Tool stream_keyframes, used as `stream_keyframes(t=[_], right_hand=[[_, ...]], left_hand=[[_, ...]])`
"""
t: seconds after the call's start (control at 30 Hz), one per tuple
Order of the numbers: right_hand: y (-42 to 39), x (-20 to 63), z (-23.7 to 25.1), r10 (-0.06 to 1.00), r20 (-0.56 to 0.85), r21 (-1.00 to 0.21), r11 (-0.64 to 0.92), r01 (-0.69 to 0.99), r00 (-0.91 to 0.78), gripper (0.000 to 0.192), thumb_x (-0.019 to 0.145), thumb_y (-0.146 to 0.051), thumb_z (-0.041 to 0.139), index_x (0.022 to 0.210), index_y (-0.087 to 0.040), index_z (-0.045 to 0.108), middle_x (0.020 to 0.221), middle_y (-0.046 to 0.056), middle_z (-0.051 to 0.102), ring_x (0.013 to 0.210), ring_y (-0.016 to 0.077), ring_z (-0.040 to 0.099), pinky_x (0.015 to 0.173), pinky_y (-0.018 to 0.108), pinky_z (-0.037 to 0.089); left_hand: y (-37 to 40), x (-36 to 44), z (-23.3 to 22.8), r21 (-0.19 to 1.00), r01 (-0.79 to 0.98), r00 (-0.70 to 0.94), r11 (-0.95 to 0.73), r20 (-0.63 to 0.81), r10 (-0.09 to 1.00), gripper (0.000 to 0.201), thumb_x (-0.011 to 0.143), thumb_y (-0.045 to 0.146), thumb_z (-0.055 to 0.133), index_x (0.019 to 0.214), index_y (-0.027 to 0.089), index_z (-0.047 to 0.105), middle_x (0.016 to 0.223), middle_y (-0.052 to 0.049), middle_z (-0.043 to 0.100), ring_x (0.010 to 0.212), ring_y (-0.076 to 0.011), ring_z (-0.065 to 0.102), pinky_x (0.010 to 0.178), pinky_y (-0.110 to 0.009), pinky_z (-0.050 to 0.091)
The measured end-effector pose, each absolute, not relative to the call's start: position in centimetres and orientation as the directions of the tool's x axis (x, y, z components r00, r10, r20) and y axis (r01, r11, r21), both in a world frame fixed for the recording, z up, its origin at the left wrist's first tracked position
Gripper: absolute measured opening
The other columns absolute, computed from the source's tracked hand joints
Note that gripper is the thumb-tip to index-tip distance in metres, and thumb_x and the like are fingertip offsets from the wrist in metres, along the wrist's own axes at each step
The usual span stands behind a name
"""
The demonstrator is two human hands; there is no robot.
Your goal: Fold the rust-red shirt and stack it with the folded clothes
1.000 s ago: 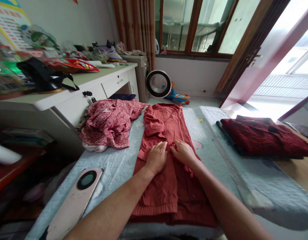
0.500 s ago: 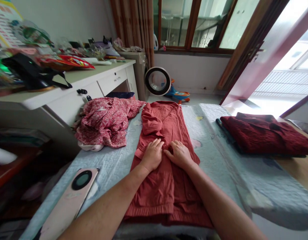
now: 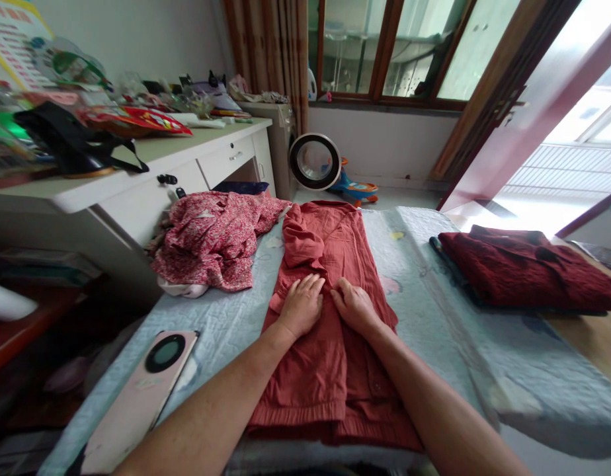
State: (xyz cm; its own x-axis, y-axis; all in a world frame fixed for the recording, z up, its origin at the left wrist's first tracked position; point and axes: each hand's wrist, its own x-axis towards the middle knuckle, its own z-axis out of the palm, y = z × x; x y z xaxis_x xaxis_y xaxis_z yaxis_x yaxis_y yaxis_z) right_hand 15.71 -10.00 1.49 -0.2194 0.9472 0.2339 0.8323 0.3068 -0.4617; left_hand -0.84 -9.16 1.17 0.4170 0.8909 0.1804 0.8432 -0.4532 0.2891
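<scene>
A pink phone (image 3: 141, 390) lies beside the rust-red shirt (image 3: 330, 277) spread lengthwise on the quilted bed (image 3: 434, 297), where the left hand (image 3: 301, 305) and right hand (image 3: 355, 306) press flat, fingers open, best smoothing outward evenly.

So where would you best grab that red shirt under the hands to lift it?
Probably the rust-red shirt by its near hem, one corner per hand, coming from the person's side. It lies flat and lengthwise; left hand and right hand rest flat mid-shirt.
</scene>
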Motion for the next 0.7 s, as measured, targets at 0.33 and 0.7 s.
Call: stream_keyframes(t=[0.33,0.7], right_hand=[[-10.4,15.6,2.0,0.945,0.212,-0.599,0.328,0.730,-0.250,0.025,0.086,-0.033,0.057,0.108,-0.023,0.050,0.081,-0.001,0.066,0.071,0.0157,0.062,0.066,0.023,0.042],[-10.5,15.5,2.6,0.946,0.185,-0.609,0.322,0.724,-0.265,0.017,0.082,-0.021,0.052,0.099,-0.022,0.054,0.073,-0.003,0.062,0.061,0.0135,0.055,0.061,0.022,0.037]], left_hand=[[-9.5,-0.8,1.2,0.221,0.867,0.423,-0.447,0.148,0.894,0.046,0.095,0.029,0.040,0.140,0.020,0.043,0.151,-0.008,0.042,0.141,-0.0239,0.033,0.116,-0.049,0.026],[-9.5,-0.9,1.5,0.191,0.894,0.386,-0.405,0.129,0.913,0.048,0.095,0.037,0.041,0.141,0.023,0.045,0.151,-0.008,0.042,0.141,-0.0317,0.032,0.114,-0.053,0.027]])
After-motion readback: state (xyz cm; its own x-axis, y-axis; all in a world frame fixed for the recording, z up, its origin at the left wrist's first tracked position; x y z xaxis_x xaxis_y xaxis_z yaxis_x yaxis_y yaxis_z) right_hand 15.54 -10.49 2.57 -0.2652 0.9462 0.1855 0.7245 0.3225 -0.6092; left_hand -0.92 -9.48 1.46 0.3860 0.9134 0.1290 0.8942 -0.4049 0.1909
